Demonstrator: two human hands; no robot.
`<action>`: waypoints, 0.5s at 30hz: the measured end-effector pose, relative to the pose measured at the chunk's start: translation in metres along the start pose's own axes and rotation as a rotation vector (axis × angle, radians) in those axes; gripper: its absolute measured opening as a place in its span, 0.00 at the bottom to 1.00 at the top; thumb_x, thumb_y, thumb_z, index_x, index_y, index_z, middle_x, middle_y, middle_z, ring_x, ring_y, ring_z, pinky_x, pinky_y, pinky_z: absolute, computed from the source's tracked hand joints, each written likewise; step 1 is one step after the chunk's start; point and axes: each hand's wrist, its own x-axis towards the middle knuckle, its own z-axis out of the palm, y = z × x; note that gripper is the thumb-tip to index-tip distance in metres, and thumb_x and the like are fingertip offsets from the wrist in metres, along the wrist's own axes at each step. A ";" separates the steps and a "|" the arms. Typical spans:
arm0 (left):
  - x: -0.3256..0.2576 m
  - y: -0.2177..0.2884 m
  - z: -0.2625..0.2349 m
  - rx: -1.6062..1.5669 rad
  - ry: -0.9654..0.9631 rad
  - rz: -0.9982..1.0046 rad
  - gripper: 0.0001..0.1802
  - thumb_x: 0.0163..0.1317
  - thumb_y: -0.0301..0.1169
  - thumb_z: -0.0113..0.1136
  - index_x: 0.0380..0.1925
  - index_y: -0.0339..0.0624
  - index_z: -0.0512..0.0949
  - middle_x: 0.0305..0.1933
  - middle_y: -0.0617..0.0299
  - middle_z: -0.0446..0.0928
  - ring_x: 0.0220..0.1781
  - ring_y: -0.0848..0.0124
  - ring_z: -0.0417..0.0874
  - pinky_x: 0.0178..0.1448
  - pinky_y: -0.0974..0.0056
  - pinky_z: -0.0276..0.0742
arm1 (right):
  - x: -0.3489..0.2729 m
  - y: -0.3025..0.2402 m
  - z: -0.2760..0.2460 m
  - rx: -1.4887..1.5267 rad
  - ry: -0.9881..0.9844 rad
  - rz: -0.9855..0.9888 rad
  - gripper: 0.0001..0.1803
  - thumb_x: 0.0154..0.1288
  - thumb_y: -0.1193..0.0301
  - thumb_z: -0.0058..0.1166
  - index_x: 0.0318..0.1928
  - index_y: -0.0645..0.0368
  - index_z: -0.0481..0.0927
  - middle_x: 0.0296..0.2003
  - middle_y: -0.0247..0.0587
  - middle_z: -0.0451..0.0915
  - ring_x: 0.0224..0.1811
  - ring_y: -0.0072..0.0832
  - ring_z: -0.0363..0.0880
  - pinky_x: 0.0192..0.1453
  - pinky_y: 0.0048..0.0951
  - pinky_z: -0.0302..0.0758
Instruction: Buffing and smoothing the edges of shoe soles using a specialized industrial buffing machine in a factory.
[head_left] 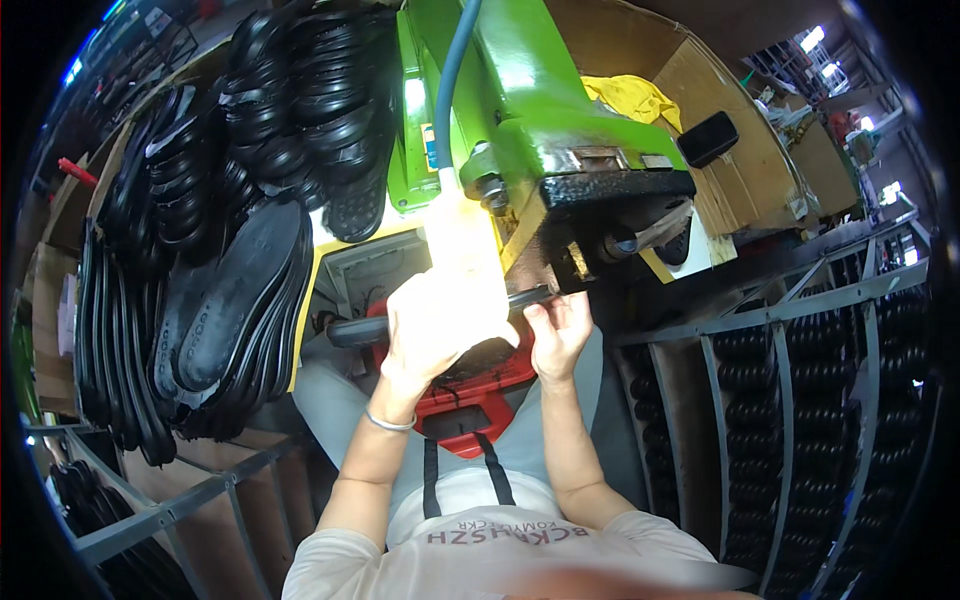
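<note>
Head view: left hand (440,325) and right hand (558,335) both grip a black sole (430,325) lying left-right under the green machine (520,110)

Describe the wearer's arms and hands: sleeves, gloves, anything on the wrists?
Both forearms are bare and come in from the lower edge. No gloves on the left hand or the right hand. A thin silver-coloured bangle circles the left wrist; the right wrist carries nothing visible. Short sleeves of a pale beige T-shirt end at the upper arms. Dark apron straps cross the chest.
</note>
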 end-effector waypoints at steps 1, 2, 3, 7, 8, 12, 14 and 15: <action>0.004 0.004 -0.001 0.001 0.004 -0.003 0.20 0.42 0.48 0.71 0.31 0.48 0.82 0.32 0.62 0.81 0.30 0.64 0.81 0.32 0.63 0.75 | 0.001 0.002 -0.003 -0.003 0.031 -0.002 0.30 0.56 0.79 0.65 0.58 0.70 0.67 0.45 0.45 0.78 0.47 0.27 0.78 0.54 0.27 0.74; 0.008 0.009 -0.003 0.112 -0.041 -0.018 0.22 0.43 0.51 0.70 0.32 0.48 0.82 0.33 0.62 0.81 0.30 0.64 0.81 0.33 0.63 0.76 | 0.001 0.003 -0.005 0.003 0.042 -0.001 0.30 0.56 0.78 0.66 0.57 0.69 0.67 0.45 0.44 0.78 0.46 0.27 0.78 0.54 0.27 0.74; 0.011 0.011 -0.004 0.222 -0.086 -0.031 0.24 0.44 0.53 0.68 0.33 0.48 0.81 0.33 0.62 0.80 0.30 0.64 0.81 0.33 0.63 0.76 | 0.001 0.007 -0.008 0.001 0.040 -0.002 0.30 0.56 0.78 0.66 0.57 0.69 0.67 0.45 0.44 0.78 0.46 0.27 0.78 0.54 0.27 0.74; 0.007 0.001 0.002 0.145 0.030 0.010 0.27 0.42 0.55 0.70 0.34 0.46 0.80 0.28 0.63 0.77 0.25 0.64 0.78 0.30 0.62 0.74 | -0.002 0.013 -0.011 -0.054 0.027 -0.025 0.29 0.55 0.80 0.66 0.56 0.69 0.68 0.45 0.45 0.78 0.45 0.28 0.78 0.53 0.27 0.74; 0.003 -0.002 0.006 0.146 0.030 0.009 0.27 0.42 0.55 0.70 0.34 0.46 0.80 0.28 0.63 0.77 0.25 0.64 0.78 0.30 0.62 0.74 | -0.003 0.013 -0.010 -0.073 0.034 -0.024 0.29 0.55 0.82 0.65 0.56 0.69 0.68 0.45 0.46 0.78 0.45 0.28 0.78 0.53 0.27 0.75; -0.022 -0.015 0.011 -0.042 0.002 -0.155 0.24 0.38 0.49 0.76 0.28 0.44 0.81 0.22 0.63 0.75 0.21 0.65 0.75 0.26 0.62 0.72 | -0.006 0.013 -0.007 -0.084 -0.012 -0.005 0.29 0.51 0.88 0.63 0.55 0.70 0.68 0.44 0.48 0.78 0.44 0.29 0.79 0.49 0.28 0.78; -0.032 -0.020 0.013 -0.028 -0.065 -0.224 0.23 0.36 0.47 0.78 0.25 0.44 0.80 0.21 0.63 0.74 0.20 0.66 0.74 0.26 0.63 0.71 | -0.006 0.010 -0.003 -0.129 -0.020 -0.026 0.29 0.51 0.89 0.63 0.54 0.70 0.69 0.44 0.48 0.79 0.44 0.30 0.79 0.49 0.29 0.78; -0.035 -0.022 0.013 -0.024 -0.035 -0.212 0.23 0.36 0.47 0.78 0.23 0.44 0.80 0.20 0.63 0.74 0.20 0.67 0.74 0.25 0.63 0.70 | -0.006 0.008 0.001 -0.170 -0.038 -0.046 0.28 0.50 0.90 0.62 0.54 0.70 0.69 0.44 0.49 0.79 0.43 0.30 0.80 0.50 0.29 0.78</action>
